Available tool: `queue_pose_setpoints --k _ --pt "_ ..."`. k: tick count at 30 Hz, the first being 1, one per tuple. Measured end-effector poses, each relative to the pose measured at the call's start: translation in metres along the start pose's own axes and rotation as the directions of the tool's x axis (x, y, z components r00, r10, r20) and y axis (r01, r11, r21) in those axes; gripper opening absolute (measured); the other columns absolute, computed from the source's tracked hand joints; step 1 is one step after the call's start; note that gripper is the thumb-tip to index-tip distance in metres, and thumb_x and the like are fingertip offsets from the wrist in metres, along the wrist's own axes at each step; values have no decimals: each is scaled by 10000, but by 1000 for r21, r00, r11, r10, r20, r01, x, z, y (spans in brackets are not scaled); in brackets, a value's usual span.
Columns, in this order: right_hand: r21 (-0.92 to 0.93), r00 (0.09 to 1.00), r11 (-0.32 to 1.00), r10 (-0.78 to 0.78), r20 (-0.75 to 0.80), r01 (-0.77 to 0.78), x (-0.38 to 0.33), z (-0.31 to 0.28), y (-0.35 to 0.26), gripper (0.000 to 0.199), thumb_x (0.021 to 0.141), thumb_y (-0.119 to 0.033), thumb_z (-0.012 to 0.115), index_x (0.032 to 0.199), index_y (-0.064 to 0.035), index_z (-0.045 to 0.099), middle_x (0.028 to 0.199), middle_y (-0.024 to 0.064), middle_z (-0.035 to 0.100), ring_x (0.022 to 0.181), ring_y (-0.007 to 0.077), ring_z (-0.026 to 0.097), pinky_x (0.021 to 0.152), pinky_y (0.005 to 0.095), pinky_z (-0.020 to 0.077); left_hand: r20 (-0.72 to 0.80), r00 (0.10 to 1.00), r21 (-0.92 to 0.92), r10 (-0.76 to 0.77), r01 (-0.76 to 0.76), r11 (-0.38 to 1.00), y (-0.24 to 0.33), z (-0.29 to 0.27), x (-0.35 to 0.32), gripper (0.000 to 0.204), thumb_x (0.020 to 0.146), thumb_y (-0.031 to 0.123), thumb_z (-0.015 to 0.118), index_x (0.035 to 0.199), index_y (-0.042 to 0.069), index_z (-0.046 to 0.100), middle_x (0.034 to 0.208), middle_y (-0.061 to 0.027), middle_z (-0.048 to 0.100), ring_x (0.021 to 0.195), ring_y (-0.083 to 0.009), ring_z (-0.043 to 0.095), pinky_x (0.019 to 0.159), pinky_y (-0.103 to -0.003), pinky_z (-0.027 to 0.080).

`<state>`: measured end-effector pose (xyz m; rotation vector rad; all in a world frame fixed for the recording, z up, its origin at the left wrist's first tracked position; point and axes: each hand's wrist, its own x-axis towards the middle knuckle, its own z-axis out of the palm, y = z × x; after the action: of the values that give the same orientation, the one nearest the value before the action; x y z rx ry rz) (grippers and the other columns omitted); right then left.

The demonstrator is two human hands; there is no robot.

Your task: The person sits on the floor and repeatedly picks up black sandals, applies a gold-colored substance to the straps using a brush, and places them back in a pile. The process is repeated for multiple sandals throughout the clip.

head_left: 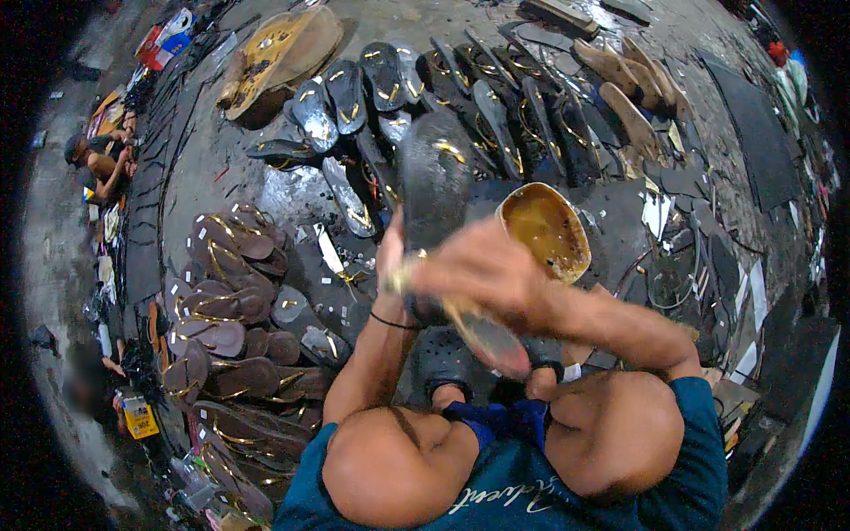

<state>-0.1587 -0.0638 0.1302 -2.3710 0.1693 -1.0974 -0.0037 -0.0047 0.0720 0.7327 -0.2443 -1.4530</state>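
Note:
My left hand (390, 252) grips a black sandal or sole (434, 177) from its left side, holding it upright in front of me with a gold piece near its top. Motion blurs my right hand (487, 270), which is closed across the lower part of the sandal. Below its fingers sticks out a blurred, flat, elongated tool (491, 341) with a pale edge and reddish end; its exact kind cannot be made out. A yellowish tip (403, 274) shows at the left of this hand. Just beyond the right hand stands a tub of amber, glue-like liquid (584, 243).
Rows of black sandals with gold trim (381, 75) lie ahead. Brown sandals (239, 336) are piled at the left, wooden shoe lasts (629, 115) at the far right. A stained yellow board (292, 44) lies far left. Another person (106, 164) sits beyond the left edge strip.

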Motion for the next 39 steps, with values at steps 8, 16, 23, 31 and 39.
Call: queue_pose_setpoints --k 8,16,23,31,39 --pt "155 974 962 225 28 -227 -22 10 0 293 786 -9 610 1067 -64 672 952 102 673 838 253 649 689 356 498 134 989 -459 -57 113 881 24 -38 2 524 960 460 392 1250 52 550 1104 -112 658 951 -263 652 822 -420 550" --pt "80 948 969 208 241 -233 -14 2 -14 384 723 -147 773 1097 -137 684 919 8 652 870 206 565 777 331 386 15 1000 -302 7 -2 953 19 -43 41 473 972 378 326 1154 22 579 1037 -143 670 882 -282 668 785 -442 555" --pt "40 757 757 649 77 -653 -76 5 -5 233 797 -230 746 1007 -138 709 949 93 650 940 287 552 851 378 398 -230 947 -1 -223 229 973 14 -54 155 269 972 201 452 1101 33 619 1103 -103 655 1010 -235 619 904 -378 499" --pt "-96 539 539 842 30 -837 -109 -30 -6 206 861 -202 687 1006 -55 684 957 127 675 933 304 626 849 388 459 -179 983 -14 33 -37 999 9 -22 333 382 999 317 423 1217 34 557 1156 -110 636 1016 -247 614 926 -402 491" --pt "-8 338 346 914 -224 -938 -123 -44 27 229 916 -206 639 1023 -5 661 987 120 681 870 216 634 795 332 476 -243 958 274 155 -86 958 -28 -87 205 448 992 249 508 1333 -33 437 1251 -145 582 1095 -247 602 963 -363 484"
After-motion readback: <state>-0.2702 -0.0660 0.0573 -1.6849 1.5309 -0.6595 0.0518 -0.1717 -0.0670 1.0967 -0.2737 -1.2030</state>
